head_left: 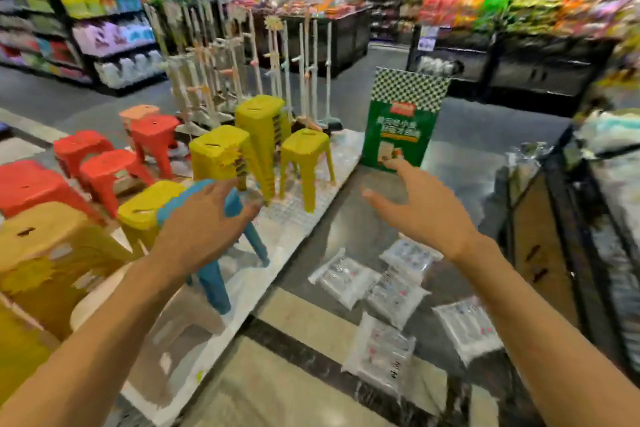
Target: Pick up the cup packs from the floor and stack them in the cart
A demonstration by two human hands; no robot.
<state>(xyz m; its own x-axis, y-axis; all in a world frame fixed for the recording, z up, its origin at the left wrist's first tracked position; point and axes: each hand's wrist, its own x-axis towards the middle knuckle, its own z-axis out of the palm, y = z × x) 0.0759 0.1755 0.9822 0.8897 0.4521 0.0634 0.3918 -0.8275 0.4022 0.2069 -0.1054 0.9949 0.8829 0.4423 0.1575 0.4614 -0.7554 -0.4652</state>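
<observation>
Neither hand holds anything: the left hand and the right hand both reach forward in mid-air with fingers spread and relaxed, palms down, well above the floor.

Clear plastic cup packs lie scattered on the grey floor at about 5 o'clock from the right hand. Three of them overlap in a loose cluster near the right forearm, one pack lies nearer the camera at 6 o'clock, and another pack sits at 4 o'clock, close to the cart's base.

A black-framed cart stands at 3 o'clock, at the right edge, with blurred white goods on top.

From 9 to 11 o'clock, red stools, yellow stools and a blue stool stand on a low white platform. A green display box with a checkered top stands on the floor at 12 o'clock, just beyond the right fingertips. Shelves of blurred packaged goods fill the background.
</observation>
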